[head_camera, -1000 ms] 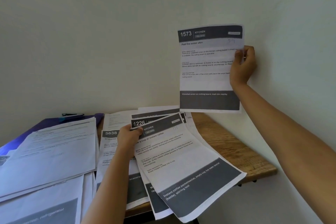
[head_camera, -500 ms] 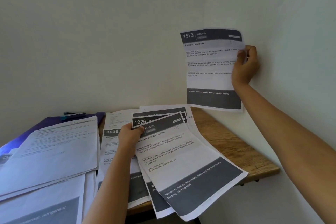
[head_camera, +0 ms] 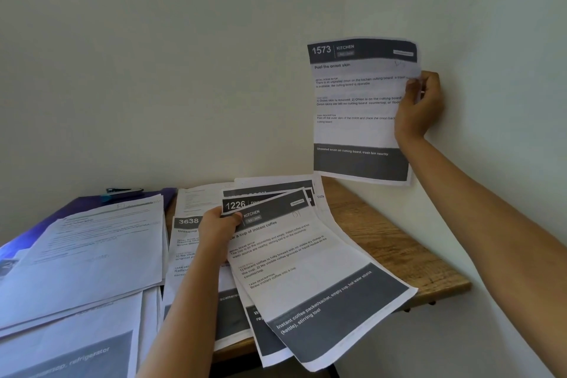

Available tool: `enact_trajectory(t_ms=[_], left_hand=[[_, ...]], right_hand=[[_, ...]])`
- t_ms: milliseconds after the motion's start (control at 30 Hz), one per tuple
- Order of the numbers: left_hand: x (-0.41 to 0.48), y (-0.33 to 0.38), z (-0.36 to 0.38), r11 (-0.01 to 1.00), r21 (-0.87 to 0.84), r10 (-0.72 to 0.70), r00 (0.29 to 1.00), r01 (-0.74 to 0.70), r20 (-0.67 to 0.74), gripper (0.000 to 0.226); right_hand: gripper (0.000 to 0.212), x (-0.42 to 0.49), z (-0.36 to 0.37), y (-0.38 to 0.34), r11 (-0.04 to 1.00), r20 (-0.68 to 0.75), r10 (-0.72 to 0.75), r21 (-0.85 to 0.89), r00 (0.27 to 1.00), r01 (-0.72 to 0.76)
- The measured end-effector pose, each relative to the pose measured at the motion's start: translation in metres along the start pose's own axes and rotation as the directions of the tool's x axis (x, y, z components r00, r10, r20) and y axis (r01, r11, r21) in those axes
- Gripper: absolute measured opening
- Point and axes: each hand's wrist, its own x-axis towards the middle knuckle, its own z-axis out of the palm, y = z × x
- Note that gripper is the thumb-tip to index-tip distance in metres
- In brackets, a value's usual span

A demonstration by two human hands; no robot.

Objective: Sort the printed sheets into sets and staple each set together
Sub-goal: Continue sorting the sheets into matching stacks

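Right hand raised against the pale wall, thumb and fingers pinched together on the right edge of a single white printed sheet with dark header and footer bands, numbered 1573. The sheet hangs upright in the air, clear of the desk. Header reads "KITCHEN", title "Peel the onion skin". The ends of its text lines on the right are covered by the thumb, and the small box in the header's right corner is too blurred to read.

Left hand closed on the top-left corner of a fanned sheaf of similar white printed sheets, held low over the wooden desk top. The front sheet shows "KITCHEN" and "...a cup of instant coffee"; the start of its title is hidden by the thumb. The sheet behind shows "1226"; the rest of its header is covered. How many sheets are in the fan cannot be counted.

Under the left forearm lies a sheet numbered 3638, mostly hidden. Further left is a loose pile of white papers with faint text, illegible, cut off at the frame's left and bottom edges. It rests on a purple folder. A dark clip-like object lies at the folder's far edge; what it is cannot be made out.
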Motion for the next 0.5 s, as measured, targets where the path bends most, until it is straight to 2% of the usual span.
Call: enact_trajectory(t_ms=[167, 333, 500], left_hand=[[-0.0013, 0.0, -0.0004, 1.0, 0.003, -0.014, 1.0, 0.014, -0.001, 0.011], [-0.0014, -0.0009, -0.0013, 1.0, 0.006, 0.002, 1.0, -0.002, -0.01, 0.007], [-0.0014, 0.0006, -0.0016, 1.0, 0.009, -0.018, 1.0, 0.018, -0.004, 0.005]], right_hand=[[0.016, 0.0014, -0.0002, -0.0019, 1.0, -0.034, -0.014, 0.015, 0.999, 0.015], [0.011, -0.0014, -0.0013, -0.0007, 0.999, -0.006, -0.042, 0.001, 0.999, 0.042], [0.017, -0.0052, 0.0009, 0.005, 0.999, 0.0, -0.044, -0.024, 0.999, 0.044]])
